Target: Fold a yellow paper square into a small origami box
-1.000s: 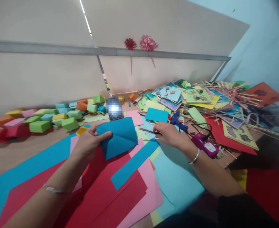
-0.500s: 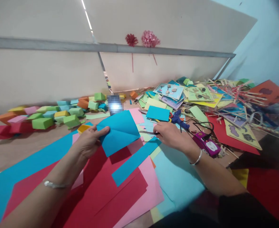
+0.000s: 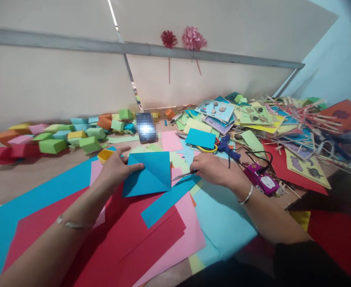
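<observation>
My left hand point(image 3: 118, 169) pinches a creased blue paper square point(image 3: 151, 171) between thumb and fingers at its left edge. To the right of it, my right hand point(image 3: 206, 167) is closed on a pair of scissors point(image 3: 184, 175), whose blades point left toward the square's right edge. The handles are mostly hidden by my fingers. Under the blades runs a blue paper strip point(image 3: 169, 203), lying across red sheets point(image 3: 127, 235) and a pink sheet point(image 3: 193, 235).
Folded paper boxes point(image 3: 52, 146) line the left back. A phone point(image 3: 146, 127) lies at the centre back. A blue glue gun point(image 3: 227, 147), a purple device point(image 3: 261, 179) and heaped cards and sticks point(image 3: 255, 115) occupy the right.
The blue square has turned, with its edges now nearly level, and sits slightly lower. The scissors' blades show more clearly and tilt down to the left. The view has shifted slightly.
</observation>
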Available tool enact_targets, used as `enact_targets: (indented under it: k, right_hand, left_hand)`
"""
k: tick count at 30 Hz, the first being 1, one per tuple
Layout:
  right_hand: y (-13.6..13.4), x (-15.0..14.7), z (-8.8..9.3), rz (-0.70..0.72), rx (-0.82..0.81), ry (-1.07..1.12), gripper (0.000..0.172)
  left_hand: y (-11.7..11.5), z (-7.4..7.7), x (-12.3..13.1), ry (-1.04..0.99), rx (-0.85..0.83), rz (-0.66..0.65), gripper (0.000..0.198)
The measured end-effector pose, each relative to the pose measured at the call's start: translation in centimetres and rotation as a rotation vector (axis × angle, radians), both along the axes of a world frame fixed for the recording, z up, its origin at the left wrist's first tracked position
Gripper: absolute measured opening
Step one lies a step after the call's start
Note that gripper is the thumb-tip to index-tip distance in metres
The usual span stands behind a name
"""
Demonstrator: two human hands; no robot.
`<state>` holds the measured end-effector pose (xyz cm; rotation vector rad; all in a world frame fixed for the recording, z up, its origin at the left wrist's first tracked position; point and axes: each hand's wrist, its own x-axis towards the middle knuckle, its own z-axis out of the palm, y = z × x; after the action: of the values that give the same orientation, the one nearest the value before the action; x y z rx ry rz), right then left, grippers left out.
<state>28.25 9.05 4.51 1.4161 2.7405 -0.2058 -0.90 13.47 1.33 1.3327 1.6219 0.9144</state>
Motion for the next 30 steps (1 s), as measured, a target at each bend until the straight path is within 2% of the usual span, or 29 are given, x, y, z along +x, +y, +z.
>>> enact_targets:
  k: [2, 3, 5, 7, 9, 13, 17, 22, 26, 30]
  right_hand:
    - [0.1, -0.1, -0.7, 0.027, -0.008, -0.014, 0.018]
    - [0.2, -0.2, -1.0, 0.037, -0.005, -0.023, 0.017]
    - [0.2, -0.2, -1.5, 0.045, 0.006, -0.038, 0.016]
    - [0.2, -0.2, -1.7, 0.036, 0.01, -0.049, 0.016]
    - [0.2, -0.2, -1.6, 0.028, 0.005, -0.053, 0.016]
    - [0.2, 0.0, -0.9, 0.017, -0.009, -0.05, 0.016]
    - [0.2, 0.4, -0.3, -0.004, -0.018, -0.061, 0.017]
    - [0.1, 1.1, -0.3, 0.023, 0.0, -0.033, 0.016]
    - [0.0, 1.3, -0.4, 0.039, -0.005, -0.047, 0.017]
    - [-0.1, 1.0, -0.2, 0.019, -0.026, -0.082, 0.019]
  left_hand:
    - [-0.3, -0.2, 0.3, 0.264, 0.149, -0.032, 0.091]
    - [-0.5, -0.4, 0.4, 0.417, 0.267, -0.087, 0.086]
    - [-0.6, -1.1, 0.6, 0.703, 0.524, -0.299, 0.065]
    - [-0.6, -2.1, 0.7, 0.8, 0.653, -0.548, 0.044]
    - [-0.4, -3.2, 0.8, 0.772, 0.646, -0.717, 0.037]
    - [0.0, -4.5, 0.6, 0.759, 0.525, -0.818, 0.044]
    - [0.0, -4.0, 0.5, 0.771, 0.462, -0.876, 0.051]
    - [-0.5, -3.0, 0.4, 0.826, 0.373, -0.932, 0.078]
    - [-0.6, -3.0, 0.1, 0.811, 0.359, -0.959, 0.108]
    - [-0.7, -3.1, 0.1, 0.778, 0.349, -0.954, 0.114]
